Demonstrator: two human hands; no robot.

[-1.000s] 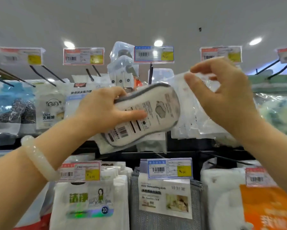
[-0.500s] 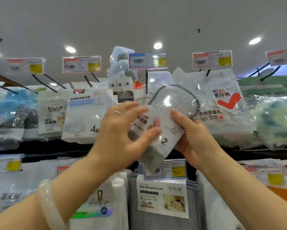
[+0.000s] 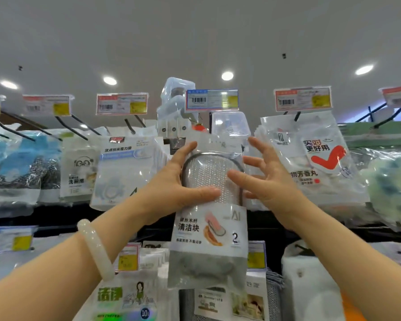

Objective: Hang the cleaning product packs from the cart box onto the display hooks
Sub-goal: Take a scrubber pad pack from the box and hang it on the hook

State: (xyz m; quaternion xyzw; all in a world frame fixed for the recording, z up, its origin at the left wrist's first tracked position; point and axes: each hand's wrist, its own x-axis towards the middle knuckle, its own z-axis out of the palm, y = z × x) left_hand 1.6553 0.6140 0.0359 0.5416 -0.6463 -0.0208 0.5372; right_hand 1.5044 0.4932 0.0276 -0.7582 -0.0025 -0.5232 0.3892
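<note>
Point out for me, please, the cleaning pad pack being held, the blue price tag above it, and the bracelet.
cleaning pad pack (image 3: 208, 230): head view, on its printed white label.
blue price tag (image 3: 212, 100): head view, middle of the tag face.
bracelet (image 3: 95, 247): head view, on the pale band at the left wrist.

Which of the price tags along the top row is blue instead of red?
The blue-bordered price tag in the centre, directly above the silver scrubber pack the left hand holds; its neighbours are red.

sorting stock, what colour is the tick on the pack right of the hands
Red tick on white plastic pack, head view.
</note>
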